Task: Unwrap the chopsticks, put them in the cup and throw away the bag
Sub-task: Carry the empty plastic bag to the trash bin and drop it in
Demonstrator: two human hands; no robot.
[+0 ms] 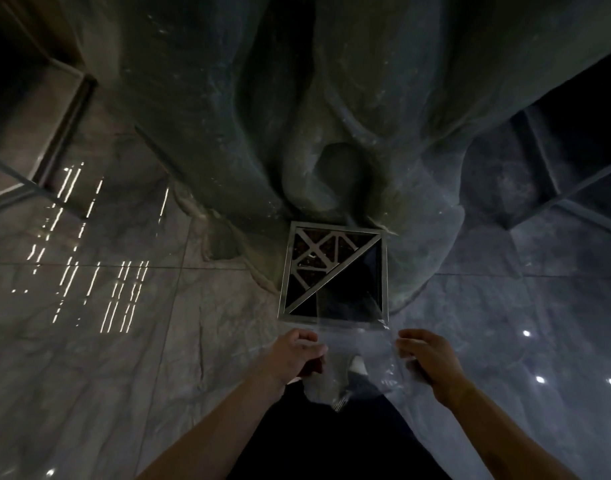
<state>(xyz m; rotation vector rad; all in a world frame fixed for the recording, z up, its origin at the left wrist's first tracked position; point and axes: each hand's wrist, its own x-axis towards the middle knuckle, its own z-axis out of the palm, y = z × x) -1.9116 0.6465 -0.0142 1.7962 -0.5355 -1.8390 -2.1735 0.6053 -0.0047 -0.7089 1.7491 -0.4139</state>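
Observation:
I look straight down in dim light. A clear plastic bag [357,344] is stretched between my two hands, just in front of a square metal bin [333,273]. My left hand [297,353] pinches the bag's left edge with curled fingers. My right hand [427,356] grips its right edge. The bag's far edge reaches over the bin's near rim. The bin's top has a patterned metal half and a dark triangular opening on the right. No chopsticks or cup are in sight.
Glossy marble floor tiles [124,341] spread all around, with bright light reflections at the left and right. A large rough stone sculpture [297,98] rises behind the bin. Glass-fronted structures [37,109] stand at the far left and far right. My shoe [357,367] shows through the bag.

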